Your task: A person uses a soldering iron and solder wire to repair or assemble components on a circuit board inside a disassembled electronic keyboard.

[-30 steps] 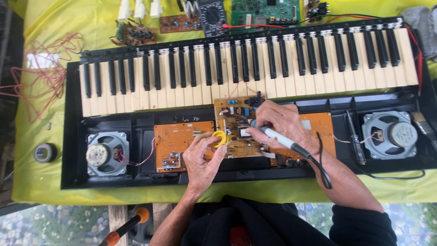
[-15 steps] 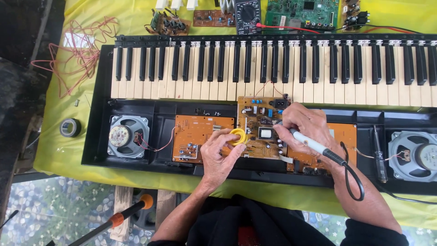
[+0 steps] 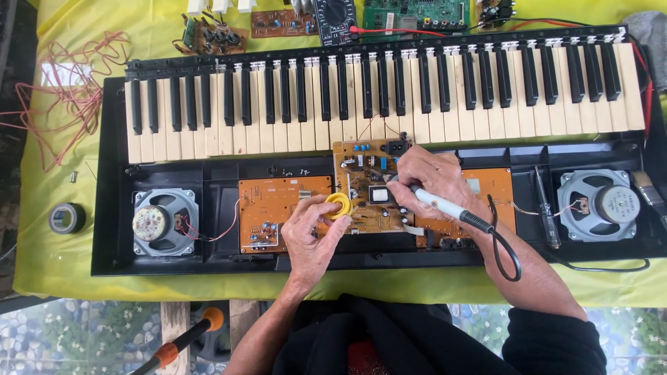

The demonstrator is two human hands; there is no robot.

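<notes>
One small yellow spool (image 3: pixel 339 205) rests on the brown circuit board (image 3: pixel 372 198).

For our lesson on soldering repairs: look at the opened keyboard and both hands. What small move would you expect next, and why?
Probably a slight lowering of the soldering iron tip onto the middle circuit board. The right hand grips the iron like a pen with its tip over that board, while the left hand holds a yellow solder reel right beside it. The exact joint is hidden by the fingers.

Yellow-clothed table (image 3: pixel 55 271): keyboard (image 3: pixel 375 90), tape roll (image 3: pixel 67 218).
</notes>
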